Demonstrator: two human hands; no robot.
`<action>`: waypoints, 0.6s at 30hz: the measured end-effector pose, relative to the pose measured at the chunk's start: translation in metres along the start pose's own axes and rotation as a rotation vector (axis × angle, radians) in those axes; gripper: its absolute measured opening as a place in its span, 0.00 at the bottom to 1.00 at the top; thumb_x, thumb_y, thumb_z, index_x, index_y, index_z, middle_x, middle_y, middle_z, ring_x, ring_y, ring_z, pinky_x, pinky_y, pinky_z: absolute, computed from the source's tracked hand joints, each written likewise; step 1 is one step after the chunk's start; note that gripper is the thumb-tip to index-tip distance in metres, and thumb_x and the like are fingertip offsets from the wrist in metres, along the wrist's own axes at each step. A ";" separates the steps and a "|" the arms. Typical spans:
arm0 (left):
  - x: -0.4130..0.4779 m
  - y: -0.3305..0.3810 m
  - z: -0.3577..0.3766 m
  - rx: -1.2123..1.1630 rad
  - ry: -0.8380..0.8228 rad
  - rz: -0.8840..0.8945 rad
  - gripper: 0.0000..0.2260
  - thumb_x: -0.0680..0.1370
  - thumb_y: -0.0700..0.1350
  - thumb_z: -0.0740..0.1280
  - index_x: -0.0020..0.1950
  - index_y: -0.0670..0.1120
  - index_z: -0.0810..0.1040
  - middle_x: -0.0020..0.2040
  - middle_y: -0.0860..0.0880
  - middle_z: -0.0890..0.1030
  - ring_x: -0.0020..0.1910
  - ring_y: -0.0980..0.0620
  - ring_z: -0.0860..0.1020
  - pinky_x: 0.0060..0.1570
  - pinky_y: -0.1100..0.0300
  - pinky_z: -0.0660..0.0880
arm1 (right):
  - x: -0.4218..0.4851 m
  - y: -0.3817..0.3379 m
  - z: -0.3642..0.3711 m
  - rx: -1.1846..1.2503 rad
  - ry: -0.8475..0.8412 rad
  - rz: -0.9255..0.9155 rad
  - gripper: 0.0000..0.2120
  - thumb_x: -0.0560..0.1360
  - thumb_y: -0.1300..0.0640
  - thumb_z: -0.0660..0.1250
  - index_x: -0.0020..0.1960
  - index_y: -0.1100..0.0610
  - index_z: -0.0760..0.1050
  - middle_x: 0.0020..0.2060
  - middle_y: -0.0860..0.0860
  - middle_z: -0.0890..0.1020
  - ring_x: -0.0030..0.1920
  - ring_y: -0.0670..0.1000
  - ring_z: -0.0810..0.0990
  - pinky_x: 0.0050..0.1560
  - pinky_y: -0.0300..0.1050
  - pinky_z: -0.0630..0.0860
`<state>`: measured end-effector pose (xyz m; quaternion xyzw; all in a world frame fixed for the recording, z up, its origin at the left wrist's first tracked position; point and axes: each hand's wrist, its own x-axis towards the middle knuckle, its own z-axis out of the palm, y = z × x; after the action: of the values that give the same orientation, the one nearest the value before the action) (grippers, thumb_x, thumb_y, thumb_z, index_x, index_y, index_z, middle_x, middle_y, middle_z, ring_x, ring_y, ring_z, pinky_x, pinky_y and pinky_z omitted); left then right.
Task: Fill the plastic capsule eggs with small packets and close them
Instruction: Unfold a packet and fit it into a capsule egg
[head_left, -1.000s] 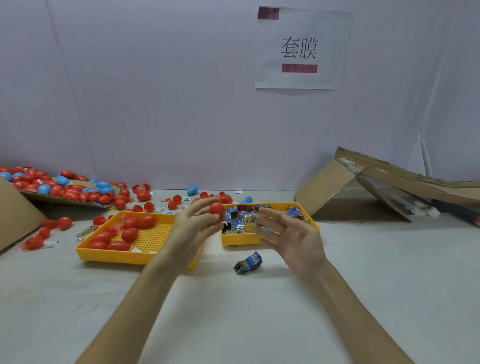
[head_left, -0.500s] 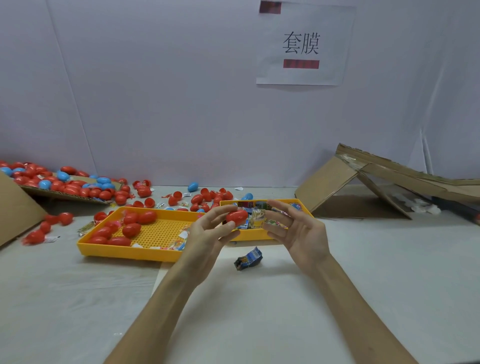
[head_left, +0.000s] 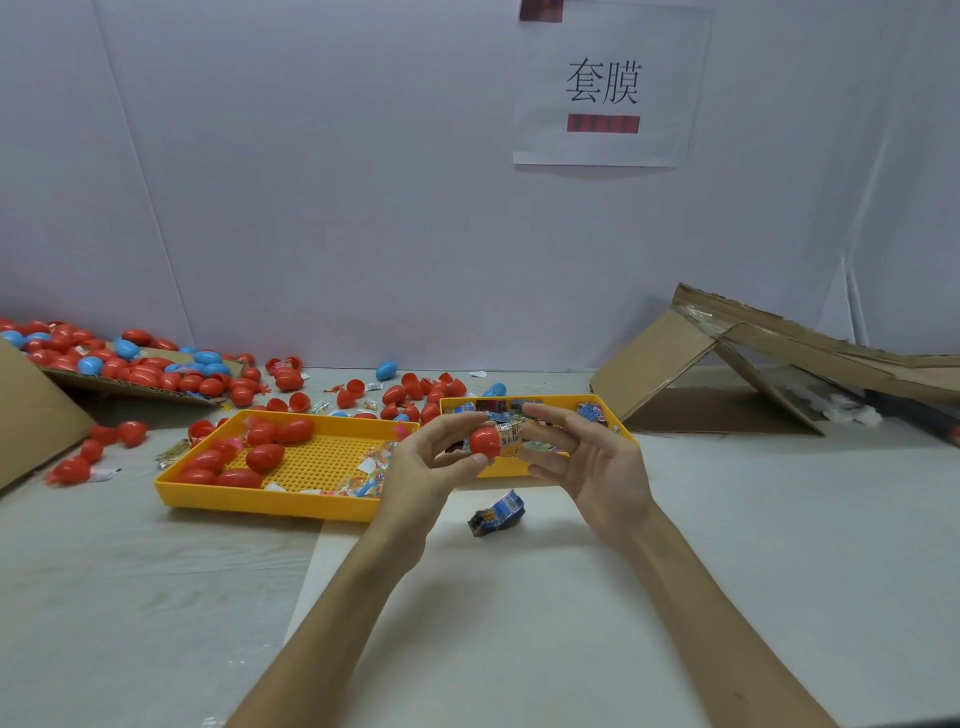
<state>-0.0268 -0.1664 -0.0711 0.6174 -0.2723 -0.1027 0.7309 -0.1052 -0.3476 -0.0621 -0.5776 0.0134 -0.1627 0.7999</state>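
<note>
Head view: a red egg half is pinched by the left hand, and a small packet is pinched against it by the right hand. Some shut eggs are laid in the yellow tray; many seem left.

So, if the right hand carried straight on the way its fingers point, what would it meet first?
Probably the red capsule half that the left hand holds: the packet pinched by the right hand sits right against it, though depth is unclear.

The person's left hand and right hand are showing bare, with slim forearms running uncovered to the frame's lower edge.
</note>
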 end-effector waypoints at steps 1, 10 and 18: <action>0.000 -0.001 0.001 0.018 0.007 0.005 0.17 0.76 0.35 0.73 0.55 0.57 0.84 0.53 0.57 0.86 0.52 0.52 0.85 0.49 0.61 0.80 | -0.001 0.000 0.001 -0.040 0.002 0.000 0.16 0.75 0.51 0.62 0.56 0.50 0.85 0.53 0.54 0.86 0.51 0.54 0.86 0.50 0.45 0.77; -0.002 -0.002 0.006 0.108 -0.012 0.039 0.14 0.75 0.39 0.75 0.53 0.57 0.83 0.48 0.63 0.84 0.49 0.59 0.84 0.43 0.64 0.80 | -0.001 0.011 0.006 -0.255 0.116 -0.187 0.13 0.72 0.67 0.74 0.52 0.52 0.84 0.48 0.52 0.88 0.50 0.51 0.87 0.42 0.41 0.82; -0.002 -0.002 0.008 0.103 -0.032 0.040 0.12 0.75 0.39 0.75 0.53 0.54 0.82 0.48 0.59 0.85 0.50 0.57 0.83 0.43 0.61 0.81 | -0.001 0.013 0.008 -0.382 0.134 -0.260 0.12 0.70 0.67 0.77 0.47 0.52 0.84 0.45 0.48 0.87 0.48 0.48 0.85 0.44 0.40 0.81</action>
<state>-0.0324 -0.1722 -0.0728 0.6469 -0.3012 -0.0837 0.6956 -0.1015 -0.3357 -0.0719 -0.7030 0.0226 -0.2968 0.6458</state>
